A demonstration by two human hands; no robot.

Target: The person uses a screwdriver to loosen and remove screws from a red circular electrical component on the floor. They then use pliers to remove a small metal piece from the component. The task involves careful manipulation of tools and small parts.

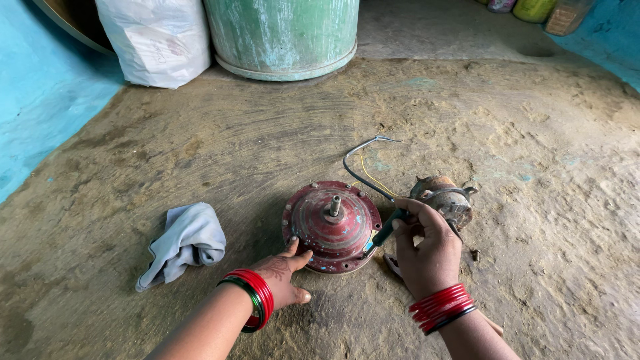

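A round red metal motor housing (331, 227) with a short shaft sticking up from its middle lies on the earthen floor. My left hand (283, 275) rests flat against its near left rim. My right hand (427, 250) grips a screwdriver with a dark green handle (389, 228), its tip at the housing's right edge. Grey and yellow wires (365, 167) loop up from the housing. A rusty smaller motor part (445, 199) lies just beyond my right hand.
A crumpled pale cloth (187, 240) lies on the floor to the left. A large green drum (283, 37) and a white sack (157, 40) stand at the back. Blue walls (40, 100) close in on the left and right.
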